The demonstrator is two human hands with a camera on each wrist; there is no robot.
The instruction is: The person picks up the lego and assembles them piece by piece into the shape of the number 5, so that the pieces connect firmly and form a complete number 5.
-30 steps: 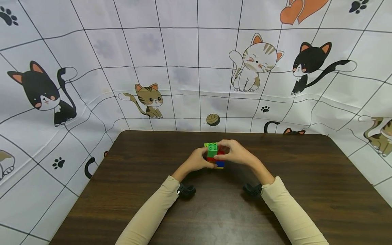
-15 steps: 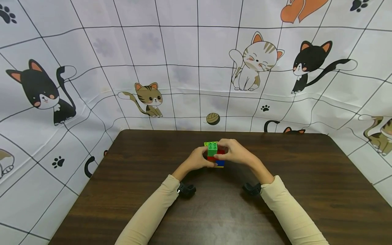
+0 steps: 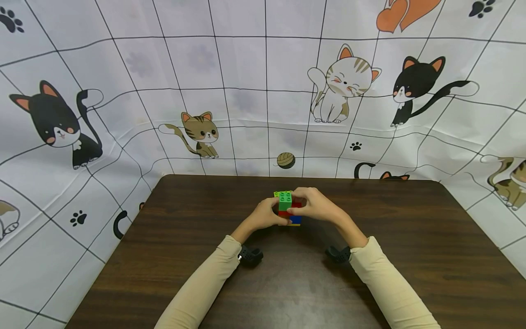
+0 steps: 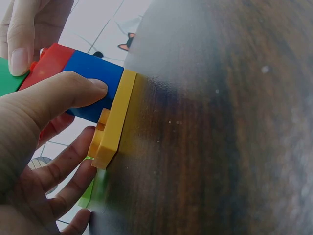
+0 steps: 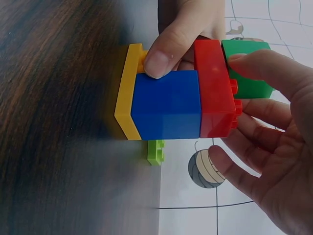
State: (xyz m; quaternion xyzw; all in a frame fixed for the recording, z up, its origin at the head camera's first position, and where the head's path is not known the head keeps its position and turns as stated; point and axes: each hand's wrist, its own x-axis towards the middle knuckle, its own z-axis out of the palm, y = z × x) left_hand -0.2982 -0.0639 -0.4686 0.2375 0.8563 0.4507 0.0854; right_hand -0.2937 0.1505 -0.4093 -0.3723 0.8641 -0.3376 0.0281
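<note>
A small stack of toy building bricks stands near the far side of the table. From the bottom, it has a flat yellow brick, a blue brick, a red brick and a green brick on top. My left hand holds the lower part, its thumb on the blue brick and its other fingers round the far side. My right hand pinches the green brick, thumb on the near face. In the right wrist view, the green brick sits over one end of the red brick, whose other studs show.
Just behind the stack lies a lime green brick, partly hidden. The dark brown wooden table reaches back to a white wall cloth printed with cats. A dark band with a camera mount sits at each wrist.
</note>
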